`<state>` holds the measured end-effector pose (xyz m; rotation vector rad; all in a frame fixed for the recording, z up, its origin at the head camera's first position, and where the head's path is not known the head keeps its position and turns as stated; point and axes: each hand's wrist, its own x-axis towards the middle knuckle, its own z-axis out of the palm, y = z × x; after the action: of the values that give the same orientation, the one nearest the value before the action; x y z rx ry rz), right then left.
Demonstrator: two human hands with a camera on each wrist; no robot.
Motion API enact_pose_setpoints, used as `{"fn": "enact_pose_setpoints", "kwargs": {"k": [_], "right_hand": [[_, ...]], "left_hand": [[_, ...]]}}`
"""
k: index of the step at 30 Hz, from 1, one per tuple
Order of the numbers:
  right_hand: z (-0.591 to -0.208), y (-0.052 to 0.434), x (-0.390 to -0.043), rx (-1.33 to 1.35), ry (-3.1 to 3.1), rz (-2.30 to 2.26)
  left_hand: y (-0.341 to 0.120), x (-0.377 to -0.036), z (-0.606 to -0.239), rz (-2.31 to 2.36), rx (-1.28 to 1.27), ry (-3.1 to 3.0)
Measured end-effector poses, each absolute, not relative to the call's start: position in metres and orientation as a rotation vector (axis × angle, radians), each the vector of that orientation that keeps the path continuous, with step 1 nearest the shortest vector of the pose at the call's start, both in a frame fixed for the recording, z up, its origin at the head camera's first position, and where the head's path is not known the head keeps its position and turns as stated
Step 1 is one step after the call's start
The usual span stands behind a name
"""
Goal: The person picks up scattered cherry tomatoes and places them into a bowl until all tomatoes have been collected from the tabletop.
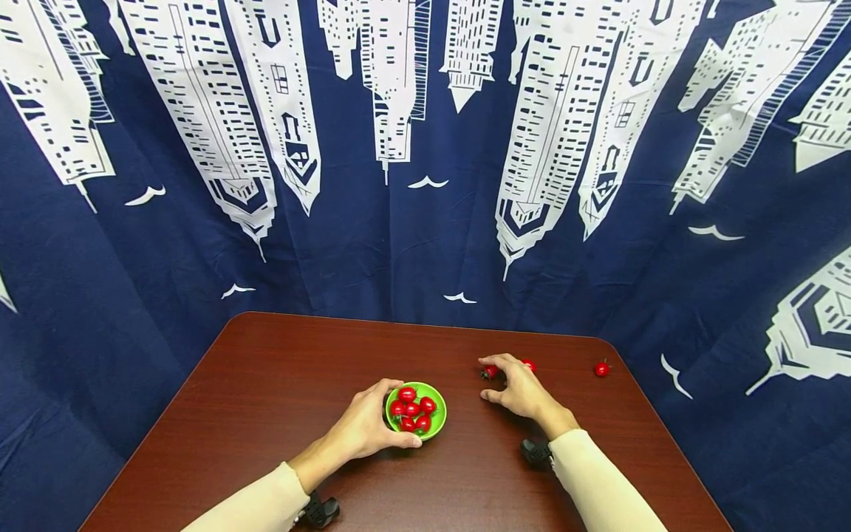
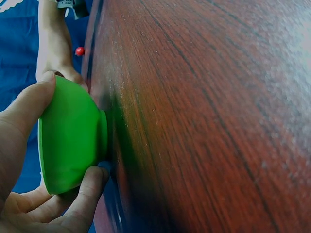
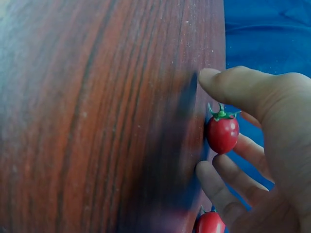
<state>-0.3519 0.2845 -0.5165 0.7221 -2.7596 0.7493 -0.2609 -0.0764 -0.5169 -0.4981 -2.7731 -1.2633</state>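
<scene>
The person's left hand [image 1: 362, 428] sits left of centre on the dark reddish-brown wooden table [image 1: 266, 384], its thumb and fingers curled round the outer wall of a small bright green plastic bowl [image 1: 433, 428], which rests on its foot on the tabletop; the left wrist view shows the thumb on one side of the bowl [image 2: 73, 141] and a fingertip by its base on the other. Inside the bowl lie about six small red cherry tomatoes with green stalks [image 1: 412, 408], heaped close together. To the right, the right hand [image 1: 521, 388] rests on the table with thumb and fingers half closed about one loose red cherry tomato [image 1: 490, 372]; in the right wrist view this tomato [image 3: 222, 133] lies on the wood between thumb and fingers, which look to be touching it, though a firm pinch cannot be told. A second loose tomato [image 1: 529, 364] lies just beyond the hand on its far side, and a third [image 1: 601, 369] lies well apart near the right edge of the table. Judged from how things lie, most of the tomatoes are already gathered in the bowl, and three remain outside it, one of them now under the right hand, the other two untouched
</scene>
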Motion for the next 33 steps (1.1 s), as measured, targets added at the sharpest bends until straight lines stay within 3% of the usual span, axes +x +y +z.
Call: {"fn": "enact_pose_setpoints", "kwargs": {"k": [33], "right_hand": [[-0.5224, 0.2809, -0.3523, 0.679, -2.751, 0.837]], "left_hand": [[-0.0756, -0.2595, -0.5153, -1.258, -0.482, -2.783]]}}
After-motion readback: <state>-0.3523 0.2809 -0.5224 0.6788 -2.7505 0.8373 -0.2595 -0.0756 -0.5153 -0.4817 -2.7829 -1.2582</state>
